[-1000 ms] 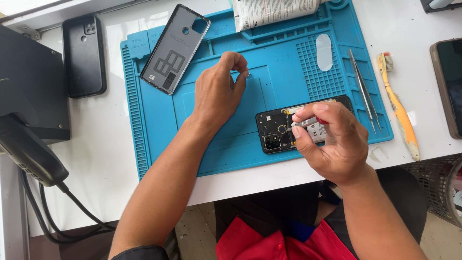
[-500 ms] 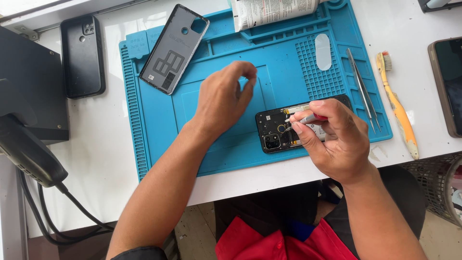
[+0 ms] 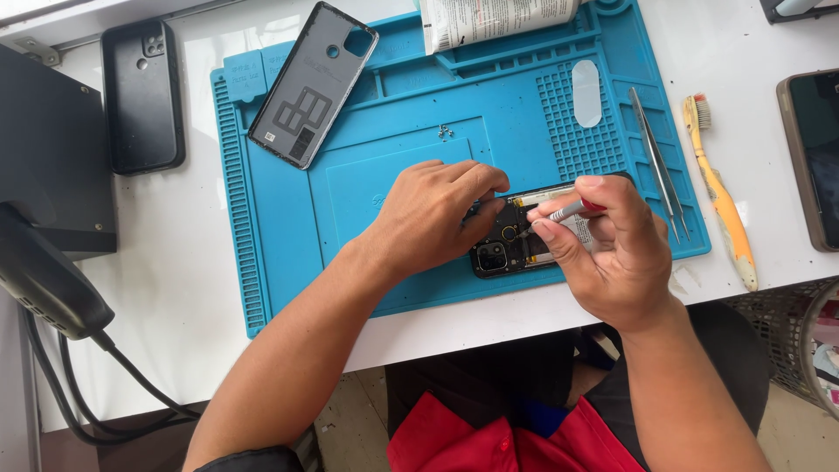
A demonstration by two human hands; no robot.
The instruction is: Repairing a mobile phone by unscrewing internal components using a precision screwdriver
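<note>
An opened black phone lies near the front edge of the blue work mat, its inner parts showing. My left hand rests on the phone's left end, fingertips pressing its top corner. My right hand grips a small silver screwdriver with a red band, its tip down on the phone's inside. Several tiny screws sit on the mat just beyond my left hand. The phone's right half is hidden under my right hand.
A grey phone back cover lies at the mat's far left. Tweezers rest at the mat's right edge, a yellow brush beside them on the white table. A black phone lies at left, another phone at far right.
My left hand came back from the middle of the mat, where the screws lie, to the phone's left end. My right hand stayed with the screwdriver on the phone.
</note>
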